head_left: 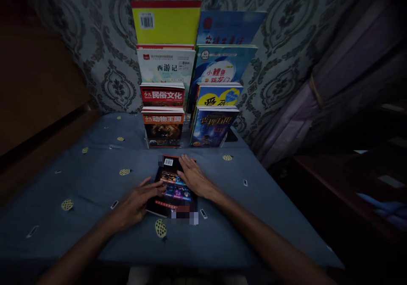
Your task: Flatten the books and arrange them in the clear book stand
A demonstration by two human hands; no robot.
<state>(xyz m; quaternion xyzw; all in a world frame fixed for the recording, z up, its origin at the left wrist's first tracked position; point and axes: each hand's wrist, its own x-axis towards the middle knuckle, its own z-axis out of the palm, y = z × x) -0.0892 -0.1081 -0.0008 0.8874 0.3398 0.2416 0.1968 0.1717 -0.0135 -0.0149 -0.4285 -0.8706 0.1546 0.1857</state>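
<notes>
A dark book (171, 187) with an orange edge and a barcode lies back cover up on the blue cloth-covered table (95, 179). My left hand (140, 200) rests at its left edge, fingers stretched onto the cover. My right hand (193, 177) lies flat on the book's upper right part, fingers extended and together. Neither hand grips it.
Behind the book, a tiered stand holds two columns of upright books: the lion-cover book (163, 128) and a blue fantasy book (213, 126) in front, a yellow book (165, 22) topmost. Patterned wallpaper behind, wooden furniture (34, 90) left, a curtain (333, 85) right.
</notes>
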